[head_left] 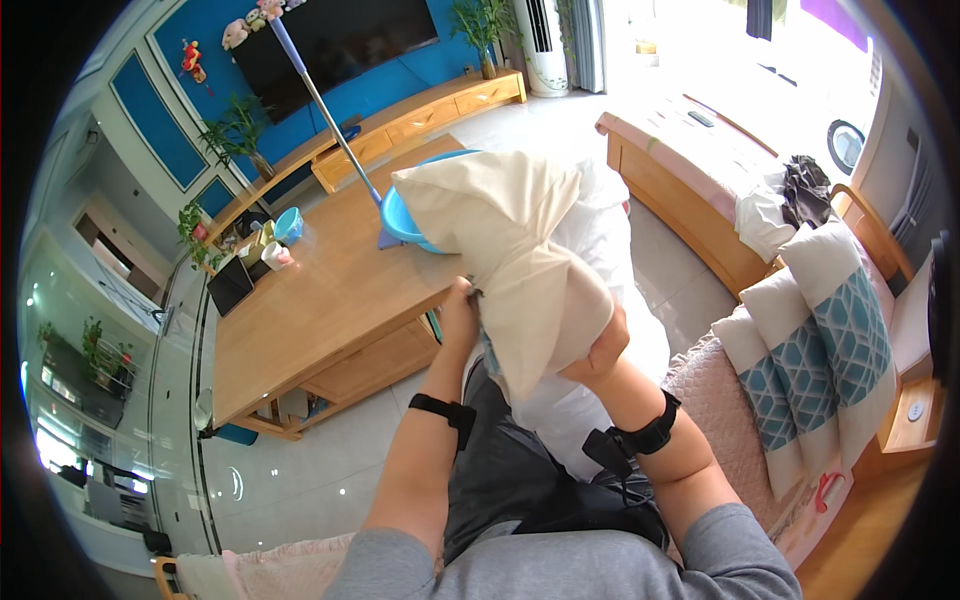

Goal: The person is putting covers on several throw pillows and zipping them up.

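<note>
A cream fabric cushion cover (517, 225), bunched in the middle, is held up over my lap. My left hand (459, 311) grips its near left edge, where a bit of teal pattern shows. My right hand (604, 345) clasps its lower right side, fingers partly hidden by the cloth. White bulky fabric (630, 300) lies beneath and behind it, across my legs. Several cushions with teal geometric panels (817, 352) lean in a row on the quilted sofa seat (705, 405) to my right.
A wooden coffee table (322, 285) carries a blue basin (401, 217), a pole with a purple handle (330, 112), a tablet (230, 286) and a small blue basket (288, 225). A wooden daybed (675, 180) stands at the upper right, with white and dark cloths (806, 191) at its end.
</note>
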Available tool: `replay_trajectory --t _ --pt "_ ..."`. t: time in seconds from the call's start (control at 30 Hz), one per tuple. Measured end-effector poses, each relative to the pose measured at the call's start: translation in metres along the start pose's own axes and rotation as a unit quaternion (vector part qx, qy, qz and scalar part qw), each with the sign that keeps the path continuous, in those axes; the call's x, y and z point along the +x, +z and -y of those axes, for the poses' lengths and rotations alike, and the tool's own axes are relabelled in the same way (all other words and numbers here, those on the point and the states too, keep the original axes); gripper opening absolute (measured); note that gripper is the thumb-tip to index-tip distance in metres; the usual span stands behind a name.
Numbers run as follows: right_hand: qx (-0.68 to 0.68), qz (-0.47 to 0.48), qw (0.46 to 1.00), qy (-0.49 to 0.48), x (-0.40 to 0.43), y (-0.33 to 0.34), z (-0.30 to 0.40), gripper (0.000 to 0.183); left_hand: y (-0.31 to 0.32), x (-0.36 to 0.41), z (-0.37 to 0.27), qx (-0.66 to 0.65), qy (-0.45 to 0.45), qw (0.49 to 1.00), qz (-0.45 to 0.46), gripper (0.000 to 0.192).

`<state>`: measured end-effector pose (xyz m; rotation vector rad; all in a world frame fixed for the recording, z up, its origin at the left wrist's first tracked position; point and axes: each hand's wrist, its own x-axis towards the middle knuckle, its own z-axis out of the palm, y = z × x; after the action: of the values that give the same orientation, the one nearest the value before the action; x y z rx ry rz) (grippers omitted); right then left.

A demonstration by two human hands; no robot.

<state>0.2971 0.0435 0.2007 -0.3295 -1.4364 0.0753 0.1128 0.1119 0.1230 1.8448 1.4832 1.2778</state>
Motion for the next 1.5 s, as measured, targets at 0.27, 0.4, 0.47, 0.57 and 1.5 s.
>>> replay_trajectory --t 0.27,0.4,0.47,0.57,1.5 --pt "0.060 0.060 0.996 -0.010 0.011 0.015 0.011 0.040 0.010 -0.014 -0.023 -0.077 0.022 0.996 0.041 0.030" --pt "0.063 0.265 0.962 -0.038 0.035 0.007 0.033 0.034 -0.023 -0.034 -0.048 -0.137 0.023 0.988 0.067 0.032" --pt "0.108 0.300 0.947 -0.034 0.035 0.007 0.032 0.031 -0.029 -0.023 -0.051 -0.147 0.028 0.987 0.064 0.032" --pt "0.006 0.196 0.980 -0.029 0.036 -0.007 0.020 0.027 -0.034 -0.004 -0.055 -0.162 0.031 0.985 0.056 0.033" --pt "0.040 0.289 0.886 0.360 0.050 -0.035 0.011 0.103 -0.088 -0.014 -0.101 -0.273 0.054 0.956 0.095 0.041"
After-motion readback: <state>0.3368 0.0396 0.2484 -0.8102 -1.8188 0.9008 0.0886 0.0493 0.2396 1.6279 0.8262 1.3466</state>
